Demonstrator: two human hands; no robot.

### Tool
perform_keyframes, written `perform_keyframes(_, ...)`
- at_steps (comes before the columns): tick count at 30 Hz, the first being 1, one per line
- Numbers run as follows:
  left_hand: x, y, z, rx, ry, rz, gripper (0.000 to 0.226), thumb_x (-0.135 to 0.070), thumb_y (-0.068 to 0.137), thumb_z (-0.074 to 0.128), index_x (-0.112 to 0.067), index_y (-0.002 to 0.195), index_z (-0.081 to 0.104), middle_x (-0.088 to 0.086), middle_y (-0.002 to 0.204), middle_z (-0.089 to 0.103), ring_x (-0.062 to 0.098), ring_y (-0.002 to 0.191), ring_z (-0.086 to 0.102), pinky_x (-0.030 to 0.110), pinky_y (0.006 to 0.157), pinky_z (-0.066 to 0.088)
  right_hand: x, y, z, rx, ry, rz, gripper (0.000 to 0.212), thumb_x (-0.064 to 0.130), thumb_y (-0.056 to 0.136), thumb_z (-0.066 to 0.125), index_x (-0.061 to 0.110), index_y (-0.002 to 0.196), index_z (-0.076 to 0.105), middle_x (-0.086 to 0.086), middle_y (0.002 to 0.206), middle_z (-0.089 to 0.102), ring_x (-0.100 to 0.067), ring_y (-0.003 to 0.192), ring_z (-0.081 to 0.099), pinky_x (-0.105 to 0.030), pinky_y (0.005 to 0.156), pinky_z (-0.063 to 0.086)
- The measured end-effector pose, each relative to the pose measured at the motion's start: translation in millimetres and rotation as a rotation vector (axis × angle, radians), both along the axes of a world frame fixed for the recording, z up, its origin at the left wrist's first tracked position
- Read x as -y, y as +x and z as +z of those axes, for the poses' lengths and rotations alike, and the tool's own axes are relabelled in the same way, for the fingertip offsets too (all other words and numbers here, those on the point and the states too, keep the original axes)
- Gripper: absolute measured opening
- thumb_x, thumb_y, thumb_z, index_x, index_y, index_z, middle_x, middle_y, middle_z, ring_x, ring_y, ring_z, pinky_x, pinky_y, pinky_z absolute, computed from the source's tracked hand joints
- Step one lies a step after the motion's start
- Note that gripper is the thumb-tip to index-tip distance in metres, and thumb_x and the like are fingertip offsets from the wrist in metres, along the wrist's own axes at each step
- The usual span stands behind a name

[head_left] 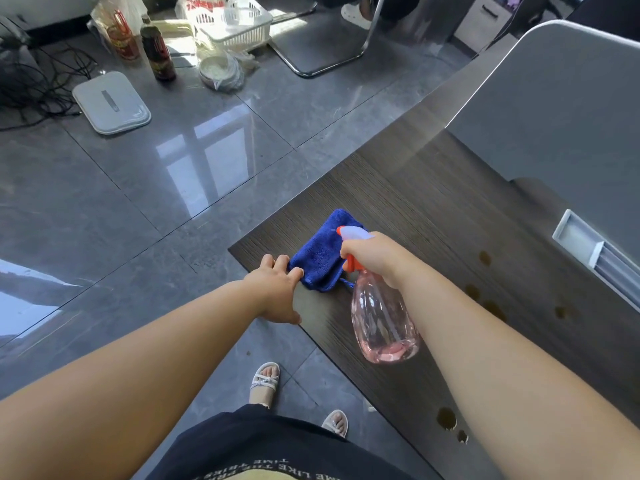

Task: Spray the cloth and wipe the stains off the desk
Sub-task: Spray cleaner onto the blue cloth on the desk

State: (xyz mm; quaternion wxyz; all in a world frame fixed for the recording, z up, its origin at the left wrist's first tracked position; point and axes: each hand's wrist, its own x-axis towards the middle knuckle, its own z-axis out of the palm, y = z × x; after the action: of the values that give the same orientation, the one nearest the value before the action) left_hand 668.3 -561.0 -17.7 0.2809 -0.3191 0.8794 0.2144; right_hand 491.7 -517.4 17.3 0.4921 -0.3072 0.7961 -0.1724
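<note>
A folded blue cloth (320, 252) lies near the left corner of the dark wood desk (415, 202). My left hand (278, 289) rests at the desk's edge, its fingers pinching the cloth's near-left edge. My right hand (375, 258) grips the neck of a clear pink spray bottle (381, 323) with an orange trigger. The bottle's white nozzle points at the cloth from just above it. Several brownish stains (485, 258) dot the desk to the right of my right arm, and more stains (446, 418) sit close to my body.
A grey partition panel (561, 109) stands along the desk's right side, with a recessed metal cable tray (585, 242). On the glossy tiled floor lie a white lid (110, 102), a dark bottle (157, 51), a white basket (235, 22), cables and chair legs (329, 60).
</note>
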Motion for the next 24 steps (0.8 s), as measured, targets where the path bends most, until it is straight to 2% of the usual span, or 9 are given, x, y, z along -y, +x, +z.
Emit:
perform_keyframes(2,0.3,0.1,1.2,0.000,0.001,-0.003,0.087,-0.059,0.078,0.059,-0.020,0.145,0.019,0.010,0.147,0.018,0.033,0.130,0.020,0.038,0.101,0.035,6.4,-4.0,2.2,-0.023,-0.006,-0.046,0.016,0.022,0.073,0.053,0.023,0.088,0.056,-0.004,0.072,0.058,-0.018,0.069,0.057,-0.026,0.059,0.039)
perform_keyframes(7,0.7,0.8,2.8,0.002,0.006,-0.009,0.088,-0.059,0.079,0.058,-0.020,0.146,0.018,0.010,0.147,0.018,0.033,0.130,0.019,0.038,0.103,0.034,18.4,-8.1,11.3,-0.044,-0.008,-0.032,0.007,0.012,0.081,0.047,0.017,0.080,0.052,-0.007,0.080,0.055,-0.020,0.066,0.055,-0.025,0.057,0.037)
perform_keyframes(11,1.6,1.6,2.2,-0.002,0.009,-0.010,0.088,-0.059,0.079,0.058,-0.021,0.147,0.017,0.010,0.147,0.018,0.032,0.131,0.019,0.038,0.103,0.034,17.5,-6.2,11.7,-0.015,0.017,0.010,0.015,0.006,0.082,0.045,0.017,0.073,0.042,-0.007,0.080,0.049,-0.021,0.062,0.048,-0.029,0.061,0.035)
perform_keyframes(14,0.8,2.2,1.3,-0.011,0.011,-0.001,0.088,-0.058,0.078,0.059,-0.021,0.146,0.018,0.009,0.147,0.018,0.032,0.131,0.018,0.038,0.102,0.035,10.9,-3.4,9.7,-0.039,0.036,0.055,0.014,0.007,0.081,0.044,0.017,0.071,0.041,-0.007,0.078,0.048,-0.020,0.061,0.049,-0.028,0.058,0.034)
perform_keyframes(20,1.6,2.6,-1.0,-0.019,0.009,-0.002,0.088,-0.059,0.078,0.058,-0.021,0.146,0.018,0.009,0.147,0.018,0.032,0.130,0.019,0.038,0.103,0.034,-1.9,7.7,5.2,-0.024,0.070,0.089,0.015,0.016,0.079,0.048,0.023,0.068,0.039,-0.006,0.074,0.050,-0.018,0.068,0.048,-0.029,0.059,0.034)
perform_keyframes(22,1.4,3.2,-2.2,-0.019,0.007,-0.002,0.088,-0.059,0.078,0.058,-0.021,0.146,0.018,0.009,0.147,0.018,0.033,0.131,0.019,0.038,0.104,0.033,-7.5,14.4,2.3,-0.019,0.106,0.139,0.004,0.020,0.075,0.049,0.024,0.075,0.047,-0.008,0.077,0.057,-0.020,0.070,0.049,-0.032,0.064,0.037)
perform_keyframes(24,1.6,3.8,-3.2,-0.021,0.009,-0.001,0.089,-0.060,0.078,0.059,-0.021,0.147,0.017,0.010,0.147,0.018,0.033,0.131,0.019,0.038,0.105,0.033,-12.9,18.4,-2.5,-0.020,0.127,0.190,0.023,0.024,0.071,0.049,0.027,0.093,0.056,-0.008,0.080,0.062,-0.021,0.074,0.053,-0.035,0.070,0.041)
